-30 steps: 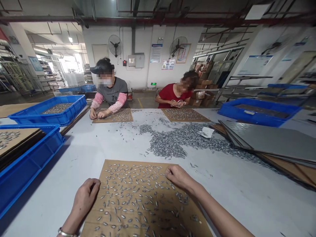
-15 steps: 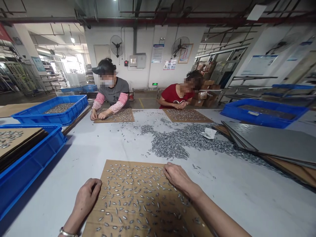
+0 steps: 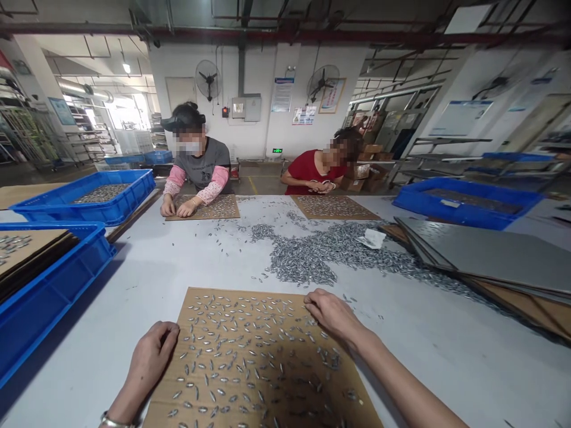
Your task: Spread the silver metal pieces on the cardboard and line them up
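In front of me a brown cardboard sheet point(image 3: 167, 410) lies on the white table, covered with small spindle-shaped metal pieces point(image 3: 243, 343) spread apart in loose rows. My left hand point(image 3: 154, 351) is closed at the sheet's left edge, thumb and curled fingers pinching it. At the far right corner, my right hand point(image 3: 330, 312) has its fingers bent together on the edge; its fingertips are partly hidden. Some pieces near the sheet's right side lie bunched in the shadow of my arm.
Beyond the sheet spreads a heap of metal pieces point(image 3: 303, 258) with a crumpled white paper point(image 3: 372, 239). Blue trays point(image 3: 84, 285) stand left; another blue tray point(image 3: 464, 205) and stacked boards point(image 3: 482, 249) are right. Two co-workers sit opposite at cardboard sheets point(image 3: 336, 207).
My right hand has shifted slightly right along the sheet's far corner. My left hand stays at the left edge. The whole view has swung a little, moving the scene slightly left.
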`<state>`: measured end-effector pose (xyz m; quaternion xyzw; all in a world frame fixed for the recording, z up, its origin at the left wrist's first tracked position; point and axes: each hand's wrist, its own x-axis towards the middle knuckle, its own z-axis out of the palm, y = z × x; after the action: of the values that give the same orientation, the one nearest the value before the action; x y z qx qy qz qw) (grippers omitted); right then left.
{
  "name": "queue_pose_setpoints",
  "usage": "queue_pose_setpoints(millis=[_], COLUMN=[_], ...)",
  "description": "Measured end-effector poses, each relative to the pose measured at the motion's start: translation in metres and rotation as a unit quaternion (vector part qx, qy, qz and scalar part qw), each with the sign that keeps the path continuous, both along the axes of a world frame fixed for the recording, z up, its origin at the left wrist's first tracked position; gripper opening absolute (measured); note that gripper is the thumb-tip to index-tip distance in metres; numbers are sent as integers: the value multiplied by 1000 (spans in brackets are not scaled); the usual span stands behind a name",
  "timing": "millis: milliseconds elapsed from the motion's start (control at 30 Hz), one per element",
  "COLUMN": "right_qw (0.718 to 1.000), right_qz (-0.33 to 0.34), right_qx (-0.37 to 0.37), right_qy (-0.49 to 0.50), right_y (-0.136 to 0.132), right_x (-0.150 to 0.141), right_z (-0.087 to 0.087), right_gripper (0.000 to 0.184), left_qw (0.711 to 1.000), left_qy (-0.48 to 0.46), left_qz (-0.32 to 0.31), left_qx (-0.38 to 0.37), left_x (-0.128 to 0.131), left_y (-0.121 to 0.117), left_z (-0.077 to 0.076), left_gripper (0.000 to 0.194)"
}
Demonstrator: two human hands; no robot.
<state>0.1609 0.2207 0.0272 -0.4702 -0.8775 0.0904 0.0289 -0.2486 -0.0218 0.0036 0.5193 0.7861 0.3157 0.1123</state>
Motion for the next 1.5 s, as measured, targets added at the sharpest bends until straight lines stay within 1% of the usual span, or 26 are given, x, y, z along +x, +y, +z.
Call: queue_pose_setpoints(millis=[167, 300, 467, 567, 667, 767, 867, 1000, 1100, 1333, 1500], right_qw=[999, 999, 998, 998, 997, 998, 999, 998, 996, 995, 993], right_qz=[-17, -19, -48, -63, -74, -56, -37, -64, -79, -17, -35], right_qx=[-4, -10, -16, -15, 4, 5, -15, -17, -27, -70, -91], right_qy=[-46, -38, -26, -10, 23, 42, 22, 21, 30, 63, 72], right_y=[4, 9, 9, 11, 13, 10, 0, -10, -8, 3, 11], right_x=[-19, -29, -36, -32, -16, 4, 13, 5, -4, -13, -19], right_z=[-4, -6, -10, -8, -3, 2, 1, -5, -6, 1, 1], right_gripper=[28, 34, 33, 30, 32, 29, 26, 26, 21, 22, 21], left_qw=[1000, 1000, 1000, 1000, 1000, 1000, 1000, 1000, 1000, 1000, 1000], left_qy=[-3, -5, -1, -1, 0, 4, 4, 4, 5, 10, 12], left_qz=[7, 10, 1, 1, 0, -2, 0, 6, 8, 9, 7], left_qx=[-2, -9, 3, 2, 1, 3, 1, -7, -3, 8, 9], left_x=[1, 1, 2, 4, 5, 4, 2, 1, 2, 4, 5], left_y=[-1, 0, 0, 0, 0, 1, 1, 2, 1, 0, 1], left_z=[0, 1, 3, 5, 7, 7, 6, 5, 6, 8, 10], left_gripper=[39, 40, 41, 41, 39, 38, 38, 40, 40, 41, 41])
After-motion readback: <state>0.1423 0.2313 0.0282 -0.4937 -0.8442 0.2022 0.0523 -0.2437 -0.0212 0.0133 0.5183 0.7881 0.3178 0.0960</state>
